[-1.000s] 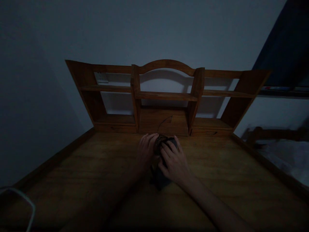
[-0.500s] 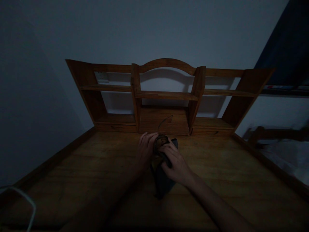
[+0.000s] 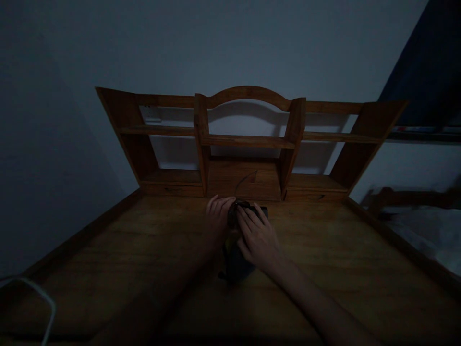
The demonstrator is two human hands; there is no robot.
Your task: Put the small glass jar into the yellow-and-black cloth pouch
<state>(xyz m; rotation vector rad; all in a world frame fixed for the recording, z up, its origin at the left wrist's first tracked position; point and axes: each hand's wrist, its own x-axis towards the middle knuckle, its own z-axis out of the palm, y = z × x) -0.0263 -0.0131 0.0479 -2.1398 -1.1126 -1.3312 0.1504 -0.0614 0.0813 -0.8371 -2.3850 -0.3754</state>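
Near the middle of the wooden desk, my left hand (image 3: 217,218) is closed around the left side of a dark, round-rimmed pair of glasses (image 3: 232,211). A thin curved temple (image 3: 246,178) sticks up from it toward the shelf. My right hand (image 3: 257,235) lies over the glasses from the right, its fingertips on them, and its thumb and palm gripping a dark soft pouch (image 3: 237,269). A yellowish patch (image 3: 227,245) shows at the pouch's left edge. Much of the glasses is hidden under my fingers, and the light is dim.
A wooden shelf unit (image 3: 248,142) with small drawers stands along the back of the desk (image 3: 309,250), against the wall. A white cable (image 3: 43,294) curves at the lower left. Beyond the desk's right edge are pale bedding (image 3: 428,235) and a wooden rail.
My right hand has shifted slightly and its fingers now cover more of the glasses. The pouch's lower end has moved up and to the left. My left hand stays nearly in place.
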